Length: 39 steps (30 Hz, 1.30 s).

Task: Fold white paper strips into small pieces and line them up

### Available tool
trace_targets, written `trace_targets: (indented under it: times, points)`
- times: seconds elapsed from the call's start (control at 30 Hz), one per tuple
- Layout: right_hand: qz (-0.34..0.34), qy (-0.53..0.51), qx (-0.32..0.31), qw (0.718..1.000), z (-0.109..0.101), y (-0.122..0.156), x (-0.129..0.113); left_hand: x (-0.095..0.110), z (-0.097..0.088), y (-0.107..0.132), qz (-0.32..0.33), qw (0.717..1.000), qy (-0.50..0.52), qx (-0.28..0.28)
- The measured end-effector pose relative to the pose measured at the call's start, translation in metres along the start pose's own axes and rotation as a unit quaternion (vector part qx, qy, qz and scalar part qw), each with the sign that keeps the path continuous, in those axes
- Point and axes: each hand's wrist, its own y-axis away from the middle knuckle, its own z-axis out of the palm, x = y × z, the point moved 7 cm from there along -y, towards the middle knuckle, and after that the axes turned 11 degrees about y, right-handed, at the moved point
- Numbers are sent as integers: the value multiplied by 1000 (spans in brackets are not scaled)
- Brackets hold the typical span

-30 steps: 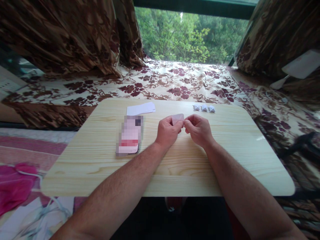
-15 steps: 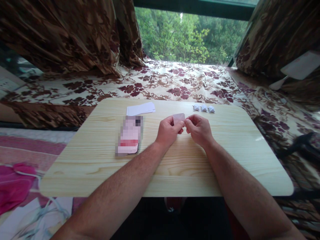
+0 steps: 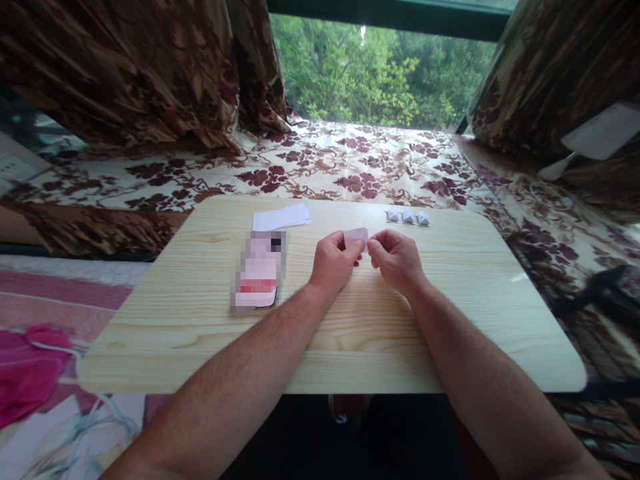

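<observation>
Both hands meet over the middle of a pale wooden table. My left hand and my right hand pinch a small pale pink piece of paper between thumbs and fingertips, holding it just above the tabletop. Only its upper edge shows above the fingers. Three small white folded paper shapes lie in a row at the table's far edge, behind my right hand.
A phone lies flat to the left of my left hand. A white stack of paper sheets lies behind it. Floral cloth covers the ledge beyond the table, with curtains on both sides. Pink fabric lies at the lower left.
The pink paper has tipped lower between the fingers and less of it shows. Both hands stay in nearly the same place.
</observation>
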Motion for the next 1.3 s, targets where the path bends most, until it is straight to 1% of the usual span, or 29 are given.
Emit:
trace_targets:
  times: [0.1, 0.2, 0.37, 0.63, 0.77, 0.97, 1.3]
  points:
    - [0, -3, -5, 1000, 1, 0, -1, -2, 0, -1, 15, 1000, -20, -11]
    - [2, -24, -14, 1000, 2, 1, -1, -4, 0, -3, 16, 999, -14, -24]
    - [-2, -54, -19, 998, 4, 1, -1, -5, 2, -3, 5, 999, 13, -37]
    - [-16, -21, -20, 999, 4, 0, 0, -5, 5, -3, -16, 999, 22, -41]
    - [-21, -24, -19, 999, 2, 0, -1, -8, 6, -3, -22, 998, 39, -44]
    - [-35, -50, -46, 997, 1, 1, -7, -10, 9, -2, -42, 995, 70, -64]
    - [-48, -82, -64, 993, 0, 1, -7, -6, 10, -2, -35, 994, 76, -76]
